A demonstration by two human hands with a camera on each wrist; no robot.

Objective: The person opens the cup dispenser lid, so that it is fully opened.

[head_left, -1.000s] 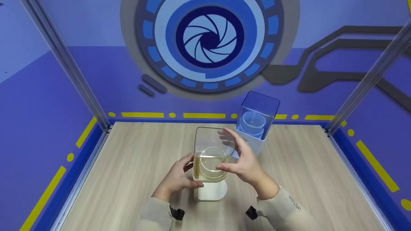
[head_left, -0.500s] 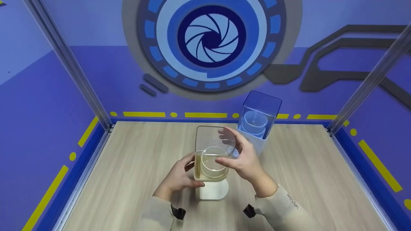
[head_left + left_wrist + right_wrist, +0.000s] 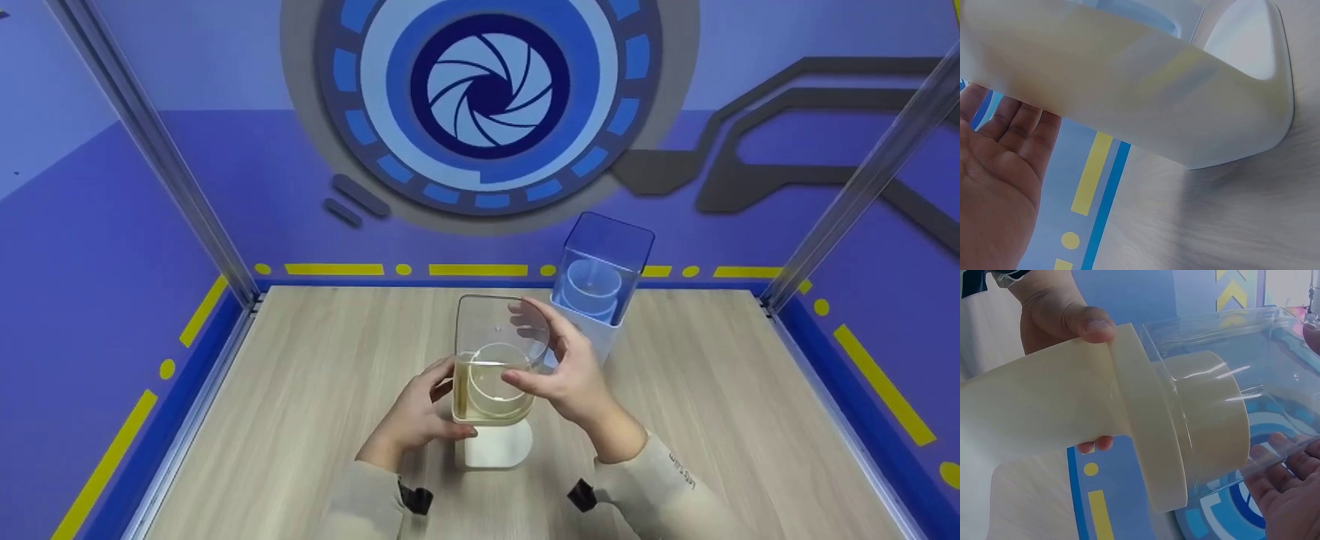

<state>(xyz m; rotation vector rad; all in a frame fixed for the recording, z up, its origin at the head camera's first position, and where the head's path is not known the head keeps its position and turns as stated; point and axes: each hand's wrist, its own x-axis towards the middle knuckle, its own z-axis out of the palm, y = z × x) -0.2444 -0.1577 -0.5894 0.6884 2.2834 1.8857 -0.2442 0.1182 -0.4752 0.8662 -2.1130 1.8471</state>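
Observation:
A cream dispenser (image 3: 498,448), shaped like a pet feeder, stands in front of me in the middle of the table. Its upper part is a clear tank (image 3: 487,319), through whose walls a cream cylinder (image 3: 1207,416) shows. My left hand (image 3: 412,416) grips the cream neck from the left, thumb in front just under the collar (image 3: 1148,422), with fingertips showing on the other side in the right wrist view. With thumb in front and fingers behind, my right hand (image 3: 574,379) holds the clear tank's right side. The left wrist view shows the stand's side (image 3: 1129,84) and foot close up.
A second dispenser (image 3: 586,341), blue-white with a clear blue tank, stands behind and right, close to my right hand. Blue panels (image 3: 360,240) close off the back and both sides. Metal posts (image 3: 161,157) rise at the table's rear corners.
Both hands keep their hold on the dispenser and hardly move. The head view shifts slightly to one side and back.

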